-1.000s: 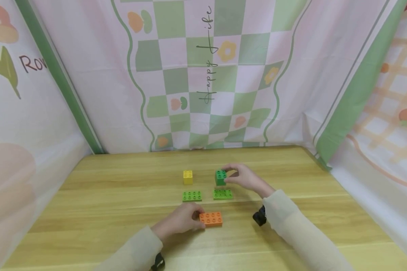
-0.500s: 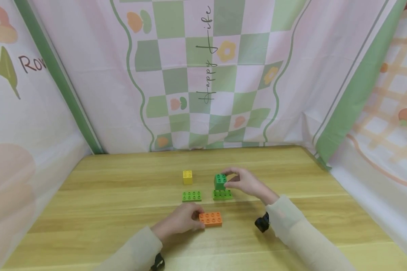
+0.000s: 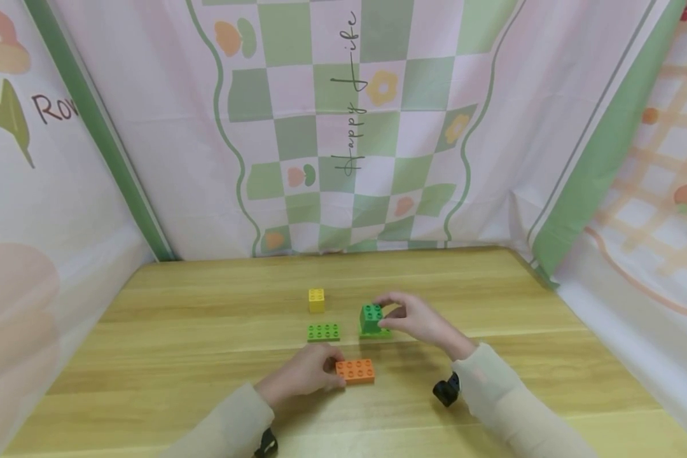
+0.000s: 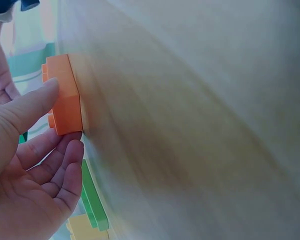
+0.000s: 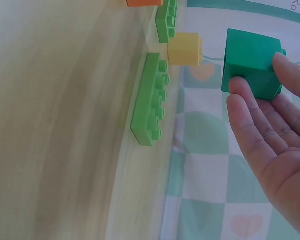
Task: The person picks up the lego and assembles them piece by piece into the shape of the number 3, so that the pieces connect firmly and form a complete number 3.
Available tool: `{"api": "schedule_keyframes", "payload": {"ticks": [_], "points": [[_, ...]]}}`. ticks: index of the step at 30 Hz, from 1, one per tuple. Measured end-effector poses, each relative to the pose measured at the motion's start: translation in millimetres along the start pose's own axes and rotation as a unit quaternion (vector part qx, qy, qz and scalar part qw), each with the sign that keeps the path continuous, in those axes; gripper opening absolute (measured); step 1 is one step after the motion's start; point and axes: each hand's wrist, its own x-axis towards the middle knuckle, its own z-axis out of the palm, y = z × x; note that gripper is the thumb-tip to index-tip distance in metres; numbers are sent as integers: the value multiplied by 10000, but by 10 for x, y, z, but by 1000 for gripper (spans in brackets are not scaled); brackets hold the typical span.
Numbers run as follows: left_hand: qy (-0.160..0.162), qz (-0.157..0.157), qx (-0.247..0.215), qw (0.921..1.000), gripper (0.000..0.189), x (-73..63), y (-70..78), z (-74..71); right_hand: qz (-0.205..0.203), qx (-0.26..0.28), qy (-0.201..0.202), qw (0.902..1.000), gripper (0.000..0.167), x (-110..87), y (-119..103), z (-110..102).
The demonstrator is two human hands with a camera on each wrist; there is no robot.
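My right hand point(image 3: 420, 321) pinches a dark green two-by-two toy brick point(image 3: 371, 319) between thumb and fingers. In the right wrist view that dark green brick point(image 5: 251, 57) hangs apart from the light green flat brick point(image 5: 146, 100), which lies on the table. From the head view the dark green brick covers much of this flat brick point(image 3: 385, 334). Nearer the front, my left hand point(image 3: 303, 370) grips the left end of an orange two-by-four brick point(image 3: 356, 371). In the left wrist view the thumb lies across the orange brick point(image 4: 67, 100), whose base is at the table surface.
A second light green flat brick point(image 3: 323, 333) lies left of the first. Behind it stands a yellow two-by-two brick point(image 3: 317, 301). The wooden table point(image 3: 206, 305) is bounded by printed curtains point(image 3: 343, 127) at the back and sides.
My right hand has brought the dark green brick toward me and lower in the head view, over the right light green flat brick. The left hand and the orange brick stay put.
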Motion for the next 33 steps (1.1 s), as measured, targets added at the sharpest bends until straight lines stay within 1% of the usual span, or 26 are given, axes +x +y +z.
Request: {"api": "schedule_keyframes", "payload": {"ticks": [8, 14, 18, 27, 33], "points": [[7, 13, -42, 10000, 31, -2, 4, 5, -22, 102, -14, 9999, 44, -71, 15, 49], [48, 103, -24, 9999, 30, -3, 1, 7, -55, 201, -100, 9997, 44, -113, 14, 75], [29, 108, -44, 9999, 29, -1, 0, 6, -88, 306, -174, 9993, 45, -133, 22, 90], [23, 99, -94, 9999, 29, -8, 3, 5, -113, 133, -195, 9997, 45, -171, 47, 127], [22, 84, -61, 9999, 30, -4, 2, 7, -225, 211, -227, 9993, 44, -188, 47, 146]]}}
